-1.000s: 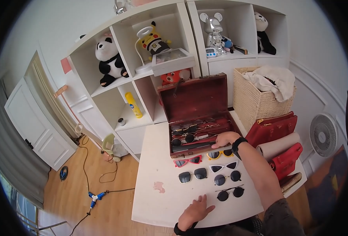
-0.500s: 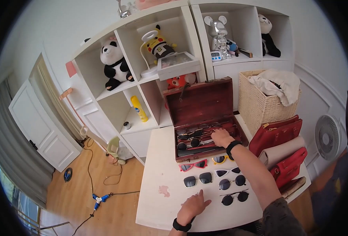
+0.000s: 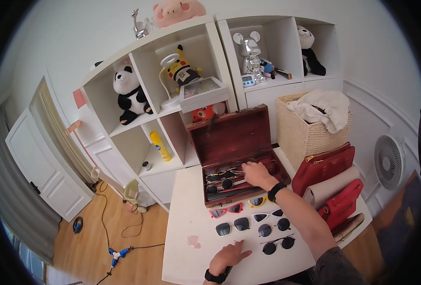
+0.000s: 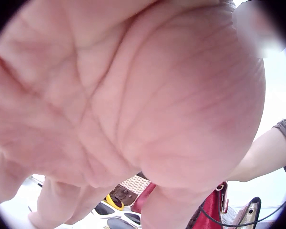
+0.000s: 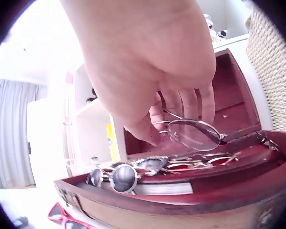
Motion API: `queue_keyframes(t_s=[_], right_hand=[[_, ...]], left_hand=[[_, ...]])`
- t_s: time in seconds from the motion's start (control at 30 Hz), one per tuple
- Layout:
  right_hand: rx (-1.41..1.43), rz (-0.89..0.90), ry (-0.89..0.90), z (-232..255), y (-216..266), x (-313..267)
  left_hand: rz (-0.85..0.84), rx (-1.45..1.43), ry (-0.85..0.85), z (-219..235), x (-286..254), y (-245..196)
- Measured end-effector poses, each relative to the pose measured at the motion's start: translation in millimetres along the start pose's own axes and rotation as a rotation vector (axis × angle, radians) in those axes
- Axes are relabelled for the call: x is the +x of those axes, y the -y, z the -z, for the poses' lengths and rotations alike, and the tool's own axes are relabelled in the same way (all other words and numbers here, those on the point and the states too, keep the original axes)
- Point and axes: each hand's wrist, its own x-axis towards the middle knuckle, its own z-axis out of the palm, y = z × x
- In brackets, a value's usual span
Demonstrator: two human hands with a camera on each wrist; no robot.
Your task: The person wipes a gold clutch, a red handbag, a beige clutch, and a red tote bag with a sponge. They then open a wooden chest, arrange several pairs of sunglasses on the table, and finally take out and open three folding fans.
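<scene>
An open dark red case [image 3: 230, 137] stands on the white table with several pairs of glasses inside. Over its interior, the right hand [image 3: 260, 175] pinches thin-framed glasses; in the right wrist view that hand [image 5: 157, 62] has its thumb and fingers at the frame of the clear-lensed glasses [image 5: 193, 135], raised above the others. Round sunglasses [image 5: 124, 179] lie at the case's front left. The left hand [image 3: 229, 255] rests near the table's front with fingers spread, holding nothing, below the square sunglasses [image 3: 233, 227]. Red [image 3: 226, 210], yellow and white sunglasses lie before the case.
To the right of the case stand a woven basket [image 3: 310, 135] with cloth and several bags, one red [image 3: 341, 202]. Round sunglasses [image 3: 278, 244] lie near the table's right front. White shelves [image 3: 172, 111] with plush toys rise behind.
The right hand has moved from the case's front right edge to further inside and left, and now holds glasses. The left hand has stayed about the same place; the head view has shifted.
</scene>
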Motion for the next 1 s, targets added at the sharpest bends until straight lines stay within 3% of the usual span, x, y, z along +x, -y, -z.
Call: queue_keyframes(t_s=[0.17,0.23,0.27,0.3,0.37,0.4,0.43,0.5,0.63,0.7,0.77,0.97,1.0], right_hand=[[0.381,-0.034,-0.107,64,65,-37],[0.586,0.05,-0.133,84,91,-67],[0.692,0.067,-0.065,98,104,-85],[0.798,0.085,0.005,109,114,-102],[0.777,0.159,0.018,106,128,-130],[0.775,0.152,0.016,108,130,-140],[0.731,0.189,0.085,110,130,-150],[0.687,0.227,0.15,109,129,-167],[0.552,0.226,0.067,113,130,-197],[0.586,0.226,0.029,114,128,-206],[0.722,0.167,0.029,113,126,-211],[1.132,-0.217,0.279,133,137,-223],[1.102,-0.17,0.197,127,136,-226]], left_hand=[[0.088,-0.021,-0.04,21,-16,-13],[0.057,-0.433,-0.341,31,-34,-19],[0.017,-0.475,-0.448,42,-46,-26],[0.011,-0.473,-0.445,43,-49,-27],[-0.191,-0.957,-0.703,42,-53,-29],[-0.172,-0.962,-0.737,42,-56,-31],[-0.173,-0.965,-0.728,39,-57,-35],[-0.014,-0.969,-0.674,33,-58,-44],[-0.035,-0.859,-0.72,11,-45,-51],[-0.085,-0.971,-0.68,0,-37,-51],[-0.124,-1.137,-0.596,-1,-37,-58],[-0.167,-1.227,-0.647,-8,-42,-73],[-0.139,-1.15,-0.632,-3,-46,-74]])
